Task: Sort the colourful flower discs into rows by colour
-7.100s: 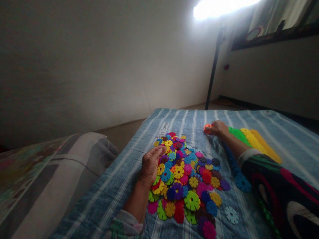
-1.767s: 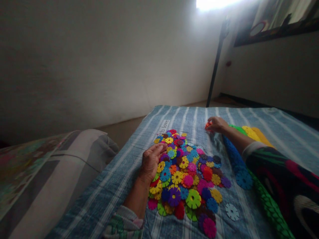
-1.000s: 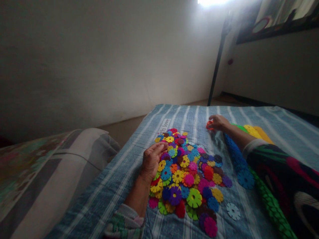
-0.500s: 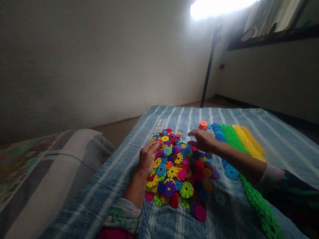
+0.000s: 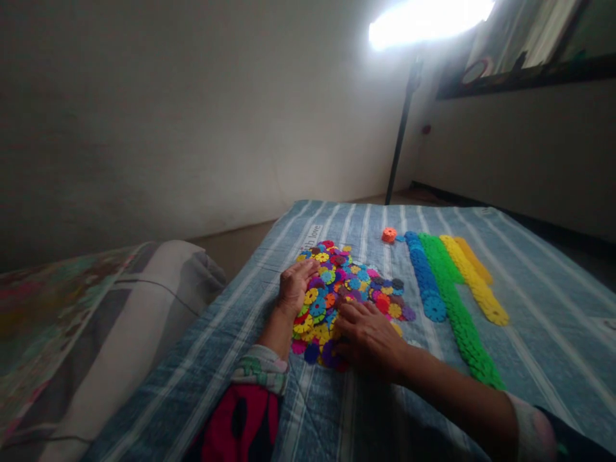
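A heaped pile of notched plastic snowflake discs (image 5: 328, 277) in many colours lies on the striped cloth (image 5: 269, 308). At the pile's left edge my left hand (image 5: 294, 287) rests with fingers stretched out, reaching onto the discs. Over the near right part of the pile, my right hand (image 5: 368, 333) lies palm down with its fingers bent a little apart and touching discs. Its fingertips are partly hidden among them, and no disc is plainly gripped by either hand.
To the right lie overlapping rows of blue discs (image 5: 423, 276), green discs (image 5: 464, 327), yellow discs (image 5: 474, 279) and orange-yellow discs (image 5: 474, 260). A small orange stack (image 5: 389, 235) stands beyond the pile. A lit lamp on a pole (image 5: 401, 138) rises behind; grey-white bedding (image 5: 158, 301) is at left.
My right hand has come down from the far right of the pile to its near side, onto the discs. The pile's near edge is more drawn in. My left hand stays at the left edge.
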The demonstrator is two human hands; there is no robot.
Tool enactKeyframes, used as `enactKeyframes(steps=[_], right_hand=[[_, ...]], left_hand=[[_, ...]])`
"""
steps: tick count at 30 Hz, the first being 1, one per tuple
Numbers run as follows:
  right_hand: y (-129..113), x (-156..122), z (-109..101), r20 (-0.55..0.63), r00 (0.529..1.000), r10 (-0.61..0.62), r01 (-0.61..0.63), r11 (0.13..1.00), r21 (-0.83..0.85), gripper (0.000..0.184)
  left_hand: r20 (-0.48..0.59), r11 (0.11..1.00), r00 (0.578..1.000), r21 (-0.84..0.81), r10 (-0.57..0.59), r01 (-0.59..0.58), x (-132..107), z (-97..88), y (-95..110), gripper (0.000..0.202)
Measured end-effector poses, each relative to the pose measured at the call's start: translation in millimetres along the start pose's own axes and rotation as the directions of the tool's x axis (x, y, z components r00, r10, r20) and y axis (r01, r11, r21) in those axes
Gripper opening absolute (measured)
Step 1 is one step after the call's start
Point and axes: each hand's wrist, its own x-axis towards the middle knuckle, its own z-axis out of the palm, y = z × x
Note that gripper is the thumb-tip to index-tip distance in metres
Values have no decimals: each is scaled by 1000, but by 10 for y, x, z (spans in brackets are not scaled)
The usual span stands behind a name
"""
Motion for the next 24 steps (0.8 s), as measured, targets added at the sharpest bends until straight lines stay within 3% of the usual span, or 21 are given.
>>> enactKeyframes(steps=[5, 14, 24], right_hand=[[-29, -17, 18, -16, 999, 37, -37, 999, 6, 22], [37, 479, 50, -92, 964, 251, -254, 967, -33, 25], [60, 639, 65, -87, 959, 268, -271, 962, -27, 27]], left_hand=[[-2, 1000, 1000, -24, -7, 7, 15, 1, -11, 26], [1, 1000, 1000, -13, -19, 19, 8, 16, -1, 25], [-5, 1000, 1000, 1, -15, 15, 8, 37, 45, 30]])
